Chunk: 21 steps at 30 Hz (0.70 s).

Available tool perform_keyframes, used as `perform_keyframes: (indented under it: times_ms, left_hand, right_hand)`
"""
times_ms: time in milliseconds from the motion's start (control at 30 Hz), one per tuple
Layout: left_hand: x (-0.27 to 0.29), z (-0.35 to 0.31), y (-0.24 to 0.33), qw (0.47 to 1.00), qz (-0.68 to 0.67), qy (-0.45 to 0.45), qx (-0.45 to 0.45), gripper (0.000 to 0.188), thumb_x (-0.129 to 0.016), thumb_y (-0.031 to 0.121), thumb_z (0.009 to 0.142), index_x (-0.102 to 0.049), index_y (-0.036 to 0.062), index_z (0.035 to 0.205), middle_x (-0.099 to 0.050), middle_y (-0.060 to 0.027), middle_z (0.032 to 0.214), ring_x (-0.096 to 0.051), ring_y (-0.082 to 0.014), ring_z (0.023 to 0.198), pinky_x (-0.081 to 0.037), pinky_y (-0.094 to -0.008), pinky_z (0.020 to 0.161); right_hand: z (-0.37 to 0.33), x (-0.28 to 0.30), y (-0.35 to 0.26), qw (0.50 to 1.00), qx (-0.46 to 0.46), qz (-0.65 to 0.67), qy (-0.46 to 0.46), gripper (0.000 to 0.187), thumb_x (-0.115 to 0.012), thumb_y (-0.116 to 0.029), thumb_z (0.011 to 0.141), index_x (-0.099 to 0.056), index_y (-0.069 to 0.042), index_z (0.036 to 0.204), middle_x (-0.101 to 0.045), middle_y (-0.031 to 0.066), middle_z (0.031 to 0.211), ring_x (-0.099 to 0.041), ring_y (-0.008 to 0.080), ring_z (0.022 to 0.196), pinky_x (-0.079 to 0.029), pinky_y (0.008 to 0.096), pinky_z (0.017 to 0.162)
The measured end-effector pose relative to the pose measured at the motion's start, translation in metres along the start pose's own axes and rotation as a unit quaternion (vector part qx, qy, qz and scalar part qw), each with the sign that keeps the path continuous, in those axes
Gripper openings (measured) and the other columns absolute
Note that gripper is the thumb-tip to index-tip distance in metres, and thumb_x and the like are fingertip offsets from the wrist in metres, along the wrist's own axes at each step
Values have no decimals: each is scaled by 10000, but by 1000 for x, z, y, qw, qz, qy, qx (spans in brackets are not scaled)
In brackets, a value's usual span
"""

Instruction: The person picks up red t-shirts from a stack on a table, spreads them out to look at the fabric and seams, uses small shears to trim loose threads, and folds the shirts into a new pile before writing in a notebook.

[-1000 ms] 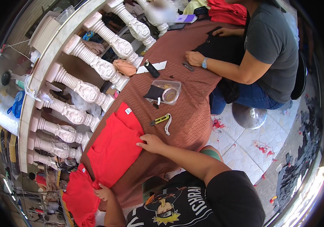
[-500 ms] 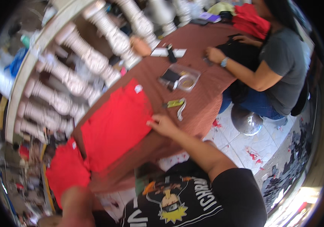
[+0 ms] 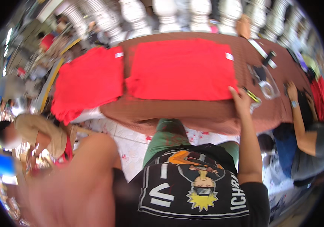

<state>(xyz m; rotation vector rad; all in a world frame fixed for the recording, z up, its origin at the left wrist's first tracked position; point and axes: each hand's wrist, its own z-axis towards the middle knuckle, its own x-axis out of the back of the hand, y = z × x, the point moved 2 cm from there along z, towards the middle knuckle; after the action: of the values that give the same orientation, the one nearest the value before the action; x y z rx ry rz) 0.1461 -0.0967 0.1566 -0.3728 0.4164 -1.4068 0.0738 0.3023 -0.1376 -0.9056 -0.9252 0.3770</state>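
Note:
A red cloth [image 3: 181, 70] with a small white label near its right edge lies spread flat on a brown-covered table [image 3: 162, 109]. My right hand [image 3: 240, 101] is at its near right corner, thumb and fingers closed on the edge. Just right of that hand lies a yellow-green cutter [image 3: 253, 96]. Left of the flat cloth is a stack of red cloth [image 3: 88, 81], also with a white label, its near corner hanging over the table edge. Close to the camera at lower left, my left hand [image 3: 78, 181] is large and blurred; its fingers cannot be made out.
A clear plastic box [image 3: 273, 87] sits farther right, near a white strip [image 3: 260, 53] with a black object on it. A co-worker's hand [image 3: 292, 92] rests beside black cloth at the right end. White balusters [image 3: 167, 15] line the far side. Another person [image 3: 42, 132] is at left.
The view has turned, so the table now lies straight across. My left hand has come from beside the red stack up close to the camera. My right hand stays at the cloth's corner.

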Motion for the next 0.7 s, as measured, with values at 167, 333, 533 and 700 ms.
perform_keyframes:
  times_ms: [167, 333, 533, 700]
  left_hand:
    - [-17, -209, -88, 749, 142, -359, 538, 458, -674, 242, 818, -518, 32, 1193, -536, -160, 1186, -496, -289, 1133, -387, -366, 973]
    - [6, -340, -74, 558, 233, -482, 634, 524, -702, 232, 778, -496, 72, 1232, -522, -179, 1234, -490, -347, 1152, -417, -390, 945]
    - [32, -290, -151, 551, -236, -135, 789, 325, -696, 183, 805, -588, 62, 1087, -644, -61, 1039, -627, -144, 925, -512, -279, 719]
    - [47, -256, -236, 485, -147, -120, 854, 313, -667, 148, 825, -568, 80, 1114, -629, -25, 961, -610, -123, 783, -513, -241, 655]
  right_hand:
    - [11, 9, -3, 978, -160, -69, -112, 409, -657, -405, 812, -672, -5, 895, -607, 71, 655, -571, 156, 484, -444, 293, 474]
    - [23, 13, -30, 966, -233, 11, -111, 361, -658, -386, 821, -635, -36, 909, -618, 48, 671, -545, 119, 428, -405, 217, 374]
    - [50, 58, -122, 894, -44, 442, -61, 355, -562, -233, 910, -528, 21, 1156, -619, 126, 1098, -638, 195, 949, -520, 275, 832]
    - [119, 37, -183, 860, -112, 491, -84, 397, -510, -153, 934, -435, 34, 1276, -513, 161, 1266, -544, 296, 1127, -455, 326, 956]
